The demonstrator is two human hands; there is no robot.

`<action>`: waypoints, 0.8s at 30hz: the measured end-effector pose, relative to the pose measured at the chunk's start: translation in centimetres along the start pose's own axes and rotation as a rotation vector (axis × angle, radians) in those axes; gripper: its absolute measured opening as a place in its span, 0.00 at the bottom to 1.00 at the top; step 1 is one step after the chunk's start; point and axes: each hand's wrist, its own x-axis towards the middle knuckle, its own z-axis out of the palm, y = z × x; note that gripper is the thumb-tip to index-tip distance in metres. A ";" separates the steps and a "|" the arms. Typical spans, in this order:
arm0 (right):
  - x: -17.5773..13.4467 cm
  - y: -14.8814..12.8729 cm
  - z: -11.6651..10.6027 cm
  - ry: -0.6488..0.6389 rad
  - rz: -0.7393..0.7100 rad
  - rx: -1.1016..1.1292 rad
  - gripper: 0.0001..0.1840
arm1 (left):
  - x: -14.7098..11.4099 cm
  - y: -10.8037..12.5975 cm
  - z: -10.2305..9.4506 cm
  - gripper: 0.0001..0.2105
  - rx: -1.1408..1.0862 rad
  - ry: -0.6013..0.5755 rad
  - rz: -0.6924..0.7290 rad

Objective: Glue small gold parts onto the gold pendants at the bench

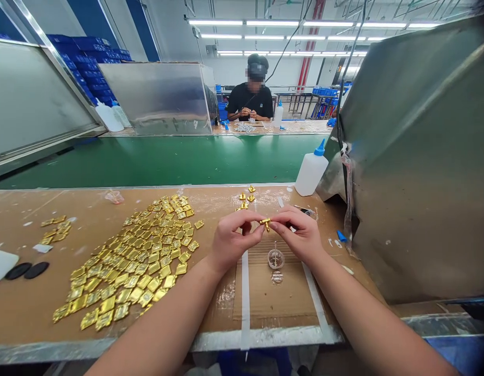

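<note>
A small gold-coloured metal piece (266, 223) is pinched between the fingertips of both hands, above the cardboard mat. My left hand (236, 235) grips its left end with thumb and forefinger. At its right end, the thumb and forefinger of my right hand (298, 232) are closed on it too. Below the hands stands a small clear cup (275, 259) with a thin stick in it, and a clear disc (277, 277) lies just in front. Several gold pieces (251, 198) sit beyond my left hand. Many flat gold pieces (136, 261) are spread to the left.
A white bottle with a blue cap (311, 169) stands at the back right, beside a large metal housing (417, 172). Beyond the bench runs a green belt (179, 159). A co-worker (250, 99) sits across it. Two black discs (27, 270) lie far left.
</note>
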 end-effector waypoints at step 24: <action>0.1 1.4 -1.5 -0.515 0.249 -0.478 0.26 | 1.6 0.9 -6.3 0.15 1.244 -0.395 -0.528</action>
